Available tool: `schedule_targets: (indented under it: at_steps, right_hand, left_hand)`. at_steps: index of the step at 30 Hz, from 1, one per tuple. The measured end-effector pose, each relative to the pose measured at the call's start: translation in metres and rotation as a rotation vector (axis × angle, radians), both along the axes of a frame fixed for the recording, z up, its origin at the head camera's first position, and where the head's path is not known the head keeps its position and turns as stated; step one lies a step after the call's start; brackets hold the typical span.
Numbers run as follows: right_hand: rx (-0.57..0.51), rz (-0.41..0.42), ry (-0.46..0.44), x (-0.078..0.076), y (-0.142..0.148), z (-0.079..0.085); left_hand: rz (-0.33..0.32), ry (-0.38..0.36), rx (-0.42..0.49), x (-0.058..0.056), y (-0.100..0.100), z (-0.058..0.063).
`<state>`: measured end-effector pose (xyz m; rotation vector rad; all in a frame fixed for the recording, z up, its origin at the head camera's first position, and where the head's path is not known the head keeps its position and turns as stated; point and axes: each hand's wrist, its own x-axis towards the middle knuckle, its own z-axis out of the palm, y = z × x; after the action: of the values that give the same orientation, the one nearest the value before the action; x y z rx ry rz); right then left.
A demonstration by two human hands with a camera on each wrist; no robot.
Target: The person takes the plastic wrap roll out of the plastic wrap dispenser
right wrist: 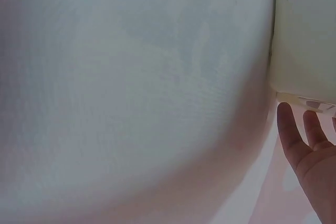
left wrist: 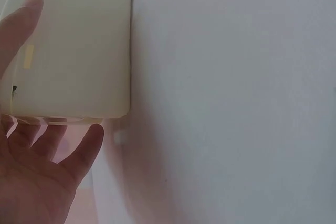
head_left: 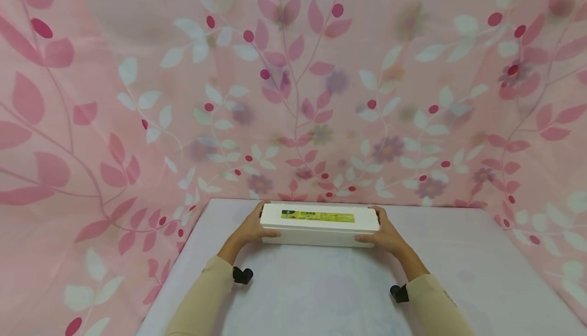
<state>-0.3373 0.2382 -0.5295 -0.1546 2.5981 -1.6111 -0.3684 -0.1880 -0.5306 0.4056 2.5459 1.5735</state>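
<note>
A long white lidded box [head_left: 321,238] with a green and yellow label [head_left: 317,216] on its top is near the far edge of the table. My left hand [head_left: 251,229] grips its left end, thumb along the front face and fingers round the end. At the opposite end my right hand [head_left: 387,234] holds it the same way. In the left wrist view the box's pale side [left wrist: 79,51] shows beside my left thumb. Fingertips of my right hand [right wrist: 315,161] are at the box end [right wrist: 307,40] in the right wrist view; its thumb is hidden there.
A pale cloth covers the table [head_left: 321,290]. Behind it and at both sides hangs a pink curtain [head_left: 293,96] with leaf and flower prints. Small black devices [head_left: 243,275] sit at both wrists, by the beige sleeves [head_left: 202,295].
</note>
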Motion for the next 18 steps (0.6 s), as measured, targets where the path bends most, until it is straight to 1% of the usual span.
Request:
schedule_targets:
  at_steps: [4, 8, 13, 15, 18]
  right_hand:
    - [0.0, 0.004, 0.006, 0.0008, 0.0036, 0.0008]
    - [-0.017, -0.007, 0.007, 0.001, 0.0039, -0.0001]
    - [0.023, 0.001, 0.016, 0.0014, 0.002, 0.0002]
    - [0.033, 0.0, 0.025, 0.0016, 0.0004, 0.0009]
    - [0.009, 0.0, 0.023, 0.0017, -0.0021, 0.0018]
  left_hand:
    - [0.003, -0.004, 0.006, -0.0008, 0.004, 0.0016]
    - [-0.001, -0.008, -0.012, -0.0013, 0.0043, 0.0019]
    - [0.012, -0.016, -0.022, -0.0013, 0.0031, 0.0029]
    - [0.004, -0.006, -0.024, -0.0012, 0.0017, 0.0038]
    - [-0.001, -0.004, -0.021, 0.0001, -0.0008, 0.0044]
